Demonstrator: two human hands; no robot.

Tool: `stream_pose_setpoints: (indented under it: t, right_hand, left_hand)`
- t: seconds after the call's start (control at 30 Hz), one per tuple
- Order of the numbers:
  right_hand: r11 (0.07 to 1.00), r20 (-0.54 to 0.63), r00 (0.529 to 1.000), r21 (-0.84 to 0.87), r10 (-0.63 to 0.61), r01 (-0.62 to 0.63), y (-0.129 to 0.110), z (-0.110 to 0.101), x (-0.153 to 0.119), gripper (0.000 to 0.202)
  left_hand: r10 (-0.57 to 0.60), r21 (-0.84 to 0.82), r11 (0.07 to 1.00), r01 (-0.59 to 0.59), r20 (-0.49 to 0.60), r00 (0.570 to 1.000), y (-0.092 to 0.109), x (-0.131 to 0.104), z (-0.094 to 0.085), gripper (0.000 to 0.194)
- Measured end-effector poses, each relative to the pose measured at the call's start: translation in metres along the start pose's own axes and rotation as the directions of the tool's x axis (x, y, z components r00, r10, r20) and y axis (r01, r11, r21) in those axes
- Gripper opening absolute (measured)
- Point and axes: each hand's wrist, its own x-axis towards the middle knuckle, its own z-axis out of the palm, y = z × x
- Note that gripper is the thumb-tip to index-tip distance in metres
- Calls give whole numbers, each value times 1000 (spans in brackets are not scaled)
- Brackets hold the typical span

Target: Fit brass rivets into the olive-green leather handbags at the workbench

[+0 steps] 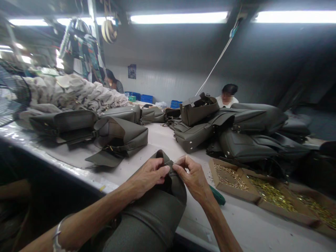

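Observation:
A dark grey-green leather bag point(154, 213) lies at the table's near edge in front of me, its opening partly folded. My left hand point(152, 171) grips the bag's upper edge by a small tab or strap, thumb and fingers closed on it. Just to the right, my right hand point(190, 173) pinches at the same spot with thumb and forefinger. Whether a small fitting sits between those fingertips is too small to make out. Behind my right wrist lies a green-handled tool point(217, 196), partly hidden.
Cardboard trays point(258, 201) of small gold metal fittings stand at the right. More dark bags point(199, 134) are piled at the back right, with other bags point(123, 133) at the left. A heap of pale cloth point(70, 91) and a fan point(10, 94) are far left. Two people work beyond the table.

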Motion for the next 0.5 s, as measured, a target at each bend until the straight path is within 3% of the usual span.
stream_pose_setpoints:
  t: [0.1,0.33,0.5]
  right_hand:
    - [999,-43,998,-23,39,-40,-1,4,-2,16]
    - [982,-293,945,-74,144,-173,-8,27,-9,22]
    - [973,-310,933,-79,184,-218,-2,31,3,24]
  left_hand:
    - [21,36,999,-20,-18,1000,-5,2,1,39]
    - [143,315,944,-103,-109,984,-10,2,-3,27]
    - [109,341,939,-46,-169,980,-6,8,-4,23]
